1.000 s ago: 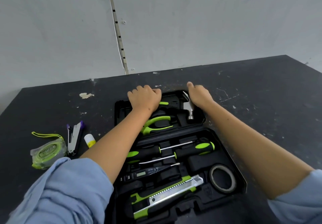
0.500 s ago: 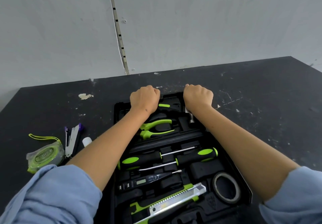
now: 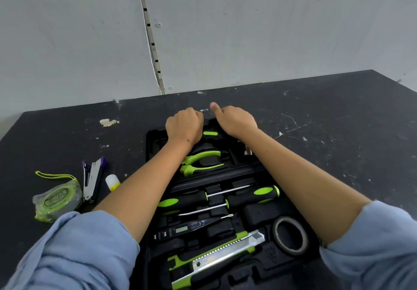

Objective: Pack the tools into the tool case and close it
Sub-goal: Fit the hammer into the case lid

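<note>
Head view has both my hands at the far edge of the open tool case [image 3: 150,154]. My left hand [image 3: 184,127] is curled narrow into a near fist, knuckles up, pressing on the far half; what it grips underneath I cannot tell. My right hand [image 3: 237,121] sits just beside it, fingers folded over the far rim and thumb lifted free, so I judge it has the lid edge, not a tool. Between the two wrists shows the green-marked grip of the hammer [image 3: 211,134], its long axis running left to right under my palms.

Nearer me lie the pliers [image 3: 200,161], two screwdrivers [image 3: 252,195], a voltage tester [image 3: 191,227], the utility knife [image 3: 216,256] and a tape roll [image 3: 290,235], all seated in their slots.

Off the case, toward the table's left edge, the measuring tape [image 3: 56,199], stapler [image 3: 92,177] and glue stick [image 3: 112,182] are still unpacked. My left hand is nearer them; they lie to its left and nearer me.
</note>
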